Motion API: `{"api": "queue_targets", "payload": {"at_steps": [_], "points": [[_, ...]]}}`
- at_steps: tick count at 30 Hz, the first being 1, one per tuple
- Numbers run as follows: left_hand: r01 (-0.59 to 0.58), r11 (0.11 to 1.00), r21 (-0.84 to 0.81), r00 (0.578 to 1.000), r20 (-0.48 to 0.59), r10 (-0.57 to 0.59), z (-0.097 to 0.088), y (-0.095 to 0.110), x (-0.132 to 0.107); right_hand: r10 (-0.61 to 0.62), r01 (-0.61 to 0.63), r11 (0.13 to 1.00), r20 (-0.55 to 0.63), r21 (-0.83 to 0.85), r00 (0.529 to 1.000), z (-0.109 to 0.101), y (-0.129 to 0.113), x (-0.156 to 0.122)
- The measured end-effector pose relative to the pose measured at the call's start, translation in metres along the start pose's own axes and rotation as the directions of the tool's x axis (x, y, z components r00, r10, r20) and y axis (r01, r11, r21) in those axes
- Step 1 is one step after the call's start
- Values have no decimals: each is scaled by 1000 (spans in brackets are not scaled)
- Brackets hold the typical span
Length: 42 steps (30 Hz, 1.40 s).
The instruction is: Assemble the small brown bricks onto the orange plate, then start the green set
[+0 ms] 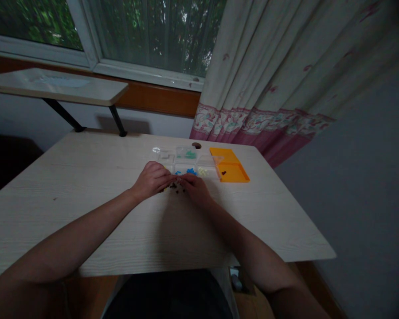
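Observation:
My left hand (153, 180) and my right hand (195, 189) meet at their fingertips just in front of a clear plastic compartment box (166, 157). Both are closed in a pinch, and what sits between the fingers is too small to name. Beneath them, several small dark pieces (177, 192) lie loose on the table, with a bit of yellow by the left fingers. Inside the box are blue pieces (192, 171), pale yellow pieces (202, 171) and green pieces (190, 154) in separate compartments. My left hand partly covers the box's near left corner.
An open orange case (235, 173) lies right of the clear box, with a dark brown piece (224, 173) in it. Everything rests on a pale wood table (119, 230). A raised shelf (96, 91) stands at back left; a curtain (252, 88) hangs behind.

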<state>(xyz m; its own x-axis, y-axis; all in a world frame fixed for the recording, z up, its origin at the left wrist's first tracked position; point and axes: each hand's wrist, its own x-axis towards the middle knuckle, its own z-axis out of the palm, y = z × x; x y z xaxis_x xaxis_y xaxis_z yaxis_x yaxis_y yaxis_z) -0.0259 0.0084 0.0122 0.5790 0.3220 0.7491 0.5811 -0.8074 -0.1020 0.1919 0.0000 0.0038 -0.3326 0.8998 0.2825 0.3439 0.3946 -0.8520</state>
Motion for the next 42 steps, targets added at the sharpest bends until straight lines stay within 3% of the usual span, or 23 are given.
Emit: {"api": "queue_targets", "payload": {"at_steps": [9, 14, 19, 33, 42], "points": [[151, 986, -67, 988, 26, -149, -1, -1, -1, -1, 1, 1000, -8, 8, 1000, 0, -1, -1], [279, 952, -128, 958, 101, -268, 3, -4, -3, -4, 4, 1000, -4, 6, 1000, 0, -1, -1], [390, 902, -188, 921, 61, -385, 8, -8, -3, 1, -1, 1000, 5, -8, 1000, 0, -5, -1], [492, 843, -215, 868, 47, -494, 12, -14, -2, -26, 27, 1000, 5, -16, 1000, 2, -1, -2], [508, 830, -230, 859, 59, -509, 13, -15, 0, -45, 46, 998, 19, -37, 999, 2, -3, -2]]}}
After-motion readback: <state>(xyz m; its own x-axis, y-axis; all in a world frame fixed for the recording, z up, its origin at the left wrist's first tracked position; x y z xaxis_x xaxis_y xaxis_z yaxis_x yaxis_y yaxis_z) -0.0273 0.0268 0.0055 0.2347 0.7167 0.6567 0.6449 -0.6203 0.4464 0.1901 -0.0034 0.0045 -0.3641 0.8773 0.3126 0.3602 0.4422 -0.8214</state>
